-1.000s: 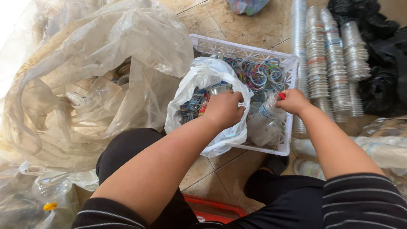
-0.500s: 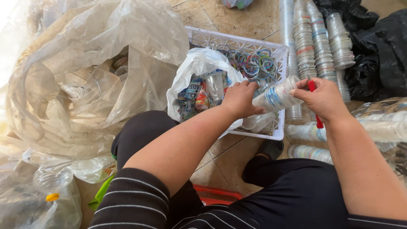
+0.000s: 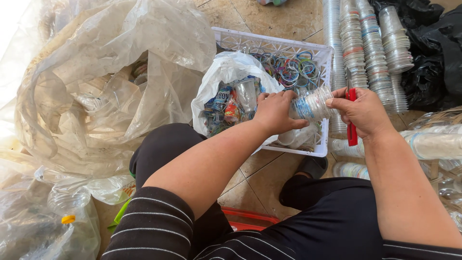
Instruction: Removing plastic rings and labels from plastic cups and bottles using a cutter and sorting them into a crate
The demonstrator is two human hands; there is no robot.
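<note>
At the bottom of the view the person's dark trousers [image 3: 337, 216] and striped sleeves [image 3: 154, 231] fill the frame, with a strip of red plastic [image 3: 250, 219] on the tiled floor [image 3: 255, 178] between the legs. Low on the left lies a crumpled clear bottle with a yellow cap [image 3: 67, 219].

Above the knees, the left hand [image 3: 276, 111] is clenched around the bottom end of a clear plastic cup [image 3: 313, 102] that bears a blue printed band. The cup lies almost on its side, its long axis running left to right with a slight upward tilt, and its open rim points right toward the right hand [image 3: 363, 111]. The right hand touches the rim with its fingertips and is closed around red-handled scissors [image 3: 352, 120], which hang roughly upright, handles down. The cup is held in the air over the right part of a white plastic basket [image 3: 269, 45].

In that basket sit a white bag [image 3: 226, 72] of cut label scraps and a heap of coloured plastic rings [image 3: 288, 67]. Left of it bulges a large clear sack [image 3: 106, 82] of crushed bottles. Farther right lie long stacks of nested clear cups [image 3: 370, 48], and beyond them black bags [image 3: 433, 58].
</note>
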